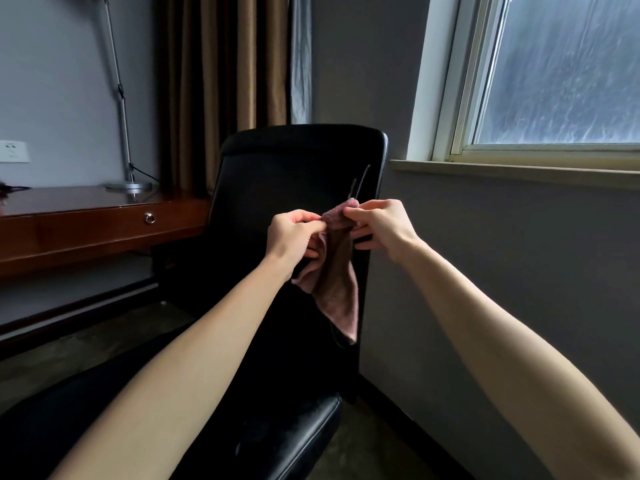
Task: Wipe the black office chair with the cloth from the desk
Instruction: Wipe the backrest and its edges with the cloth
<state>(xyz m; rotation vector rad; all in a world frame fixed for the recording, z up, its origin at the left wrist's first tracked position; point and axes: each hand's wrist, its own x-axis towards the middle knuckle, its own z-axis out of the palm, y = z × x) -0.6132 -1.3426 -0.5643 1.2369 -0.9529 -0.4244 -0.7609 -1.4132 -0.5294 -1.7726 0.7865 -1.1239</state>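
The black office chair point(277, 188) faces me in the middle, its backrest upright and its shiny seat low in the frame. In front of the backrest hangs a small pink-brown cloth point(337, 289), pinched at its top edge by both hands. My left hand point(294, 233) grips the cloth's upper left corner. My right hand point(379, 225) holds the upper right corner beside it. The cloth dangles free below the fingers, apart from the seat; whether it touches the backrest I cannot tell. A thin dark loop sticks up from the cloth's top.
A wooden desk point(86, 223) with a ring-pull drawer stands at the left, carrying a silver lamp point(124, 168). Brown curtains point(221, 81) hang behind the chair. A window point(554, 81) and grey wall close off the right side. Dark floor lies below.
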